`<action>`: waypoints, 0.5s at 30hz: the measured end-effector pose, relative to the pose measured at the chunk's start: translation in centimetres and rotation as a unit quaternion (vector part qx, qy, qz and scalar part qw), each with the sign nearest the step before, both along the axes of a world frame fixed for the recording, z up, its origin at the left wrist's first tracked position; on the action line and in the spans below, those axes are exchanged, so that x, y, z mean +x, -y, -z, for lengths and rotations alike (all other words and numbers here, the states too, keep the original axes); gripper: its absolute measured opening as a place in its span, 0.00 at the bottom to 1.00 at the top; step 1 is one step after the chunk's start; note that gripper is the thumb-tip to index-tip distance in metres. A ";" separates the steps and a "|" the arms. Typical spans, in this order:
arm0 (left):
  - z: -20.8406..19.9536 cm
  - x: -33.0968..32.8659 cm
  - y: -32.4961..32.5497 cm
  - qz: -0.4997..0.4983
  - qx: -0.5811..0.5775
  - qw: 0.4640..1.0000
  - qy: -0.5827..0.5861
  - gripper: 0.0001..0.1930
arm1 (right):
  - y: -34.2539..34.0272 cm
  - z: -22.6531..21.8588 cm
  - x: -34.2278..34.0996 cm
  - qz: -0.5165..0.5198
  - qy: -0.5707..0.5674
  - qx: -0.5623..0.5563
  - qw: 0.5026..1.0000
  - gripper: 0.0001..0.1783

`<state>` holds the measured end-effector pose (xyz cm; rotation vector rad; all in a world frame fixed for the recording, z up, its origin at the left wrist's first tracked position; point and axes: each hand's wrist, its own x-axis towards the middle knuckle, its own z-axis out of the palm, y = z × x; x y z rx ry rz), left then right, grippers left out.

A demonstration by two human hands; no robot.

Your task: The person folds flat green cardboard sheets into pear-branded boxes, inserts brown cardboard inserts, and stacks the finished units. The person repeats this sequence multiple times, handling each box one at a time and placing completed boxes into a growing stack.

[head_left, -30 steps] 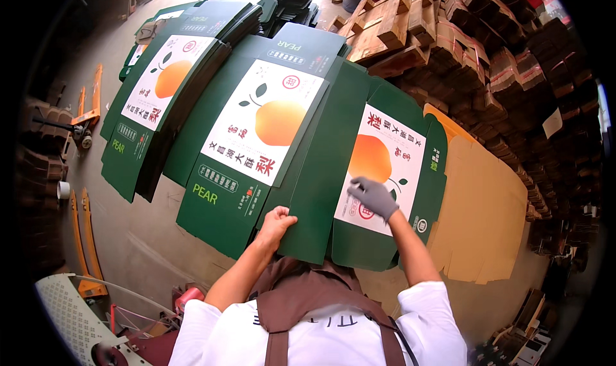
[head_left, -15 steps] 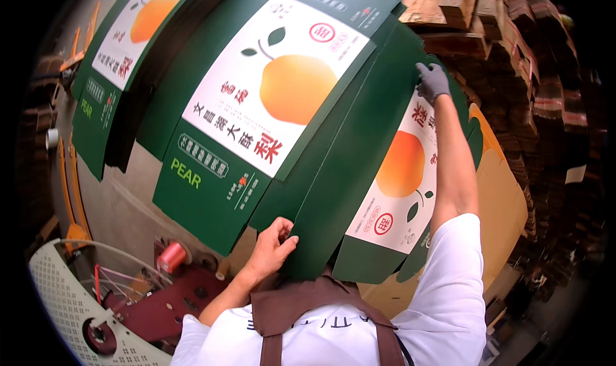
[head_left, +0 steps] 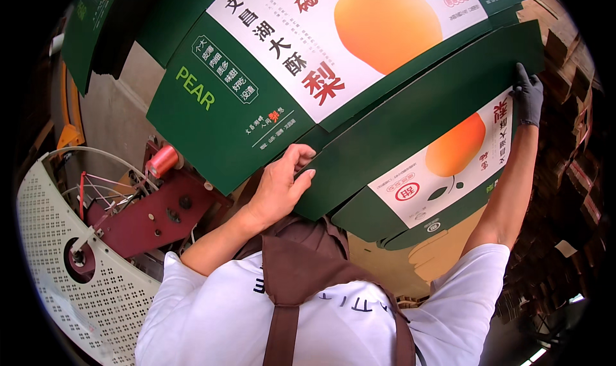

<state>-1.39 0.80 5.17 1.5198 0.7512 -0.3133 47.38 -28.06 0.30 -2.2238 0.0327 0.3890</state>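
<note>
A flat, green carton blank [head_left: 359,154] with a white panel and an orange-yellow pear print lies tilted in front of me. My left hand [head_left: 282,183], bare, pinches its near left edge between thumb and curled fingers. At the far right end my right hand [head_left: 528,96], in a dark grey glove, grips the blank by its edge, the arm stretched out; part of its grip is hidden. Just beyond lies another printed green carton blank [head_left: 269,77] with a larger pear picture, partly overlapped by the held one.
To the left stands a machine with a perforated pale guard [head_left: 83,263], a dark red plate [head_left: 154,212] and a red spool [head_left: 163,161]. More green cartons [head_left: 96,19] stand at the upper left. Brown cardboard [head_left: 443,250] lies below the held blank, and stacked cardboard [head_left: 564,193] fills the right side.
My view has shifted, and the held blank has swung so its right end lies farther right. Both hands keep hold of it, and my right arm reaches more outward.
</note>
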 end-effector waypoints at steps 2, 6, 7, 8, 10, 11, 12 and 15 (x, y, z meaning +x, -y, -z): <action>0.5 0.1 0.0 -0.010 0.038 0.999 0.010 0.15 | -0.3 -0.4 -0.2 0.004 0.027 0.001 1.000 0.20; 1.4 0.2 -0.2 0.037 0.163 0.982 0.091 0.19 | -0.8 -1.0 -0.2 0.014 0.068 -0.048 0.996 0.17; 1.6 0.2 -0.3 0.040 0.178 0.978 0.104 0.19 | -0.9 -1.2 -0.2 -0.002 0.077 -0.051 0.996 0.17; 1.9 0.1 -0.3 0.042 0.194 0.973 0.116 0.20 | -1.0 -1.4 -0.3 0.006 0.078 -0.052 0.996 0.17; 2.1 0.1 -0.4 0.048 0.217 0.967 0.126 0.21 | -1.2 -1.5 0.0 0.009 0.072 -0.046 0.996 0.17; 2.1 0.2 -0.5 0.051 0.224 0.965 0.124 0.22 | -1.3 -1.6 0.1 0.007 0.071 -0.049 0.996 0.17; 2.2 0.1 -0.5 0.055 0.230 0.964 0.123 0.22 | -1.5 -1.9 0.1 0.013 0.069 -0.061 0.996 0.16; 2.8 -0.1 -0.6 0.062 0.248 0.958 0.131 0.24 | -1.0 -1.4 0.9 -0.024 0.074 -0.062 0.995 0.16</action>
